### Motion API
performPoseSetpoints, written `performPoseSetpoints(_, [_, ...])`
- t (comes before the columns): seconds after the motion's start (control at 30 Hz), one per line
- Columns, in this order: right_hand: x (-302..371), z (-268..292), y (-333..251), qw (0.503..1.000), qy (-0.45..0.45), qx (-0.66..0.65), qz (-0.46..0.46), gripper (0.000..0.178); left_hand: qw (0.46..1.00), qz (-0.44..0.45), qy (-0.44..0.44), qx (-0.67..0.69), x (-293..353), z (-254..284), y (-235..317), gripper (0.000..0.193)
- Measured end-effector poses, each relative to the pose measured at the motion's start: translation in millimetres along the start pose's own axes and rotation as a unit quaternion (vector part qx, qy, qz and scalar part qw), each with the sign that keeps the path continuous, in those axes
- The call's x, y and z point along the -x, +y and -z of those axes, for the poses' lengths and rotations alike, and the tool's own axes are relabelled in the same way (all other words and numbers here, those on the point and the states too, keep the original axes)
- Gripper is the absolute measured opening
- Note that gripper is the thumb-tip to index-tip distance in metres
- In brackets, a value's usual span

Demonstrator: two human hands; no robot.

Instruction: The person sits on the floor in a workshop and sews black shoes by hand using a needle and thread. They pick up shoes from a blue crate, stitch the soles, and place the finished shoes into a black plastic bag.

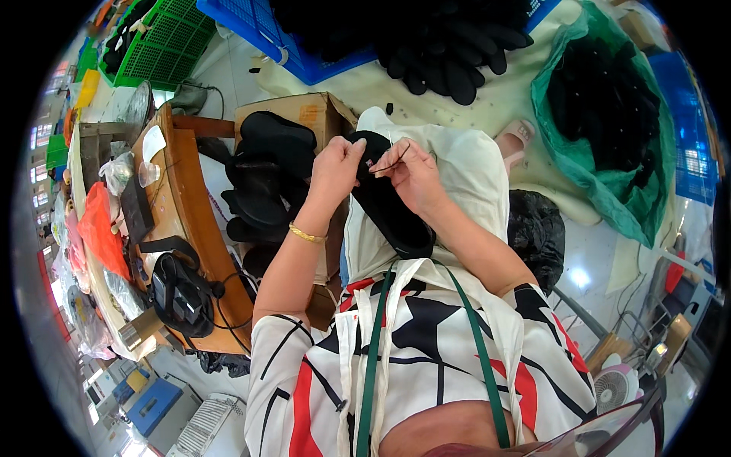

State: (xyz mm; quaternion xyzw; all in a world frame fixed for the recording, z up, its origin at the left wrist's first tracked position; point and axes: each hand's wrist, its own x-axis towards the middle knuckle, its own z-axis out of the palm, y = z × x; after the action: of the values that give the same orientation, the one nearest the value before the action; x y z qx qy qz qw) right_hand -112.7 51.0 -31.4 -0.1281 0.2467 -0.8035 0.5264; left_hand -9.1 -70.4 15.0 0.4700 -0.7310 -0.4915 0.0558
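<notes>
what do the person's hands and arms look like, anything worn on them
Both the left hand and the right hand are bare, with no gloves. A gold-coloured bracelet circles the left wrist; none shows on the right. The forearms are uncovered, below loose short sleeves of white fabric printed with black lines and shapes, with red showing on the right one.

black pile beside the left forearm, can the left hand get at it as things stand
Probably yes: the pile lies close to the left hand, with nothing visible blocking the way, though that hand seems busy holding a black piece.
</notes>
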Motion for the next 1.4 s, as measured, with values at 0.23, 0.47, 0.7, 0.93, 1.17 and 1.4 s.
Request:
performPoseSetpoints(0.23, [8,4,-3,1.000,0.020,0.021,-0.002,0.027,0.939,-0.244,0.127,-0.206,-12,-14,-17,0.031])
performPoseSetpoints(0.47, [36,-15,-4,0.987,0.017,0.157,0.032,0.028,0.843,-0.398,0.163,-0.321,-16,-19,-50,0.018])
performPoseSetpoints(0.7, [47,-19,-20,0.926,-0.036,0.363,0.096,0.021,0.859,-0.401,0.172,-0.269,-18,-28,-52,0.018])
performPoseSetpoints(0.93, [58,-27,-63,0.604,-0.152,0.716,0.316,0.019,0.849,-0.396,0.154,-0.314,3,-1,-17,0.023])
performPoseSetpoints(1.17, [84,-41,-56,0.591,-0.296,0.703,0.261,0.020,0.904,-0.199,0.008,-0.379,20,-14,19,0.067])
performPoseSetpoints(1.4, [78,-40,-81,0.684,-0.161,0.704,0.108,0.034,0.942,-0.188,0.058,-0.271,13,-20,5,0.041])
